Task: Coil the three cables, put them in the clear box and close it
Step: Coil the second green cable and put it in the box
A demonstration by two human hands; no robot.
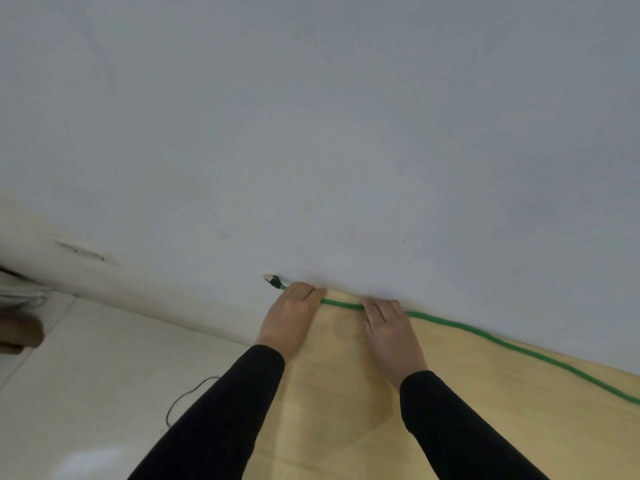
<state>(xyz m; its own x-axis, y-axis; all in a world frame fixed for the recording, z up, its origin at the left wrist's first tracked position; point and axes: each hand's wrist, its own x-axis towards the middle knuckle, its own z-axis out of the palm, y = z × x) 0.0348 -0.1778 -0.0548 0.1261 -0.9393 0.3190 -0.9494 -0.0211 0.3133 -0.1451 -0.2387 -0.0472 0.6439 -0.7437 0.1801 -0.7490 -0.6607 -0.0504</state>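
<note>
A green cable [485, 336] runs along the far edge of a pale wooden table [346, 393], from a black-and-white plug [273, 280] at the left to the frame's right edge. My left hand [289, 317] grips the cable just behind the plug. My right hand [389, 329] holds the same cable a short way to the right, fingers curled over it. A short green stretch shows between the two hands. No clear box and no other task cable is in view.
A white wall [311, 133] fills the upper frame right behind the table. Pale floor tiles [86, 375] lie at the lower left, with a thin black wire [183, 398] on them. A brown object [19, 332] sits at the left edge.
</note>
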